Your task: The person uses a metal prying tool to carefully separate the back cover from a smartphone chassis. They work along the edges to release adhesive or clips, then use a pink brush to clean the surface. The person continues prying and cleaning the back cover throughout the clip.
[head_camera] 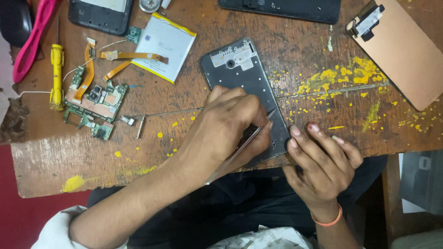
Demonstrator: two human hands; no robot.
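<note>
A dark grey opened phone frame (244, 69) lies tilted on the worn wooden table (74, 152), its lower end at the near edge. My left hand (226, 129) covers the frame's lower half and pinches thin metal tweezers (240, 150), whose tip points at the frame's right side. My right hand (323, 166), with an orange band at the wrist, presses its fingertips against the frame's lower right corner and holds it steady. The part of the frame under my left hand is hidden.
On the left lie a white flat battery (164, 46), orange flex cables (134, 56), a green circuit board (94, 103), a yellow tool (56, 76), a pink tool (30, 41) and a small metal pin (140, 127). Black devices (99, 16) sit along the far edge, a tan clipboard (401, 50) at right.
</note>
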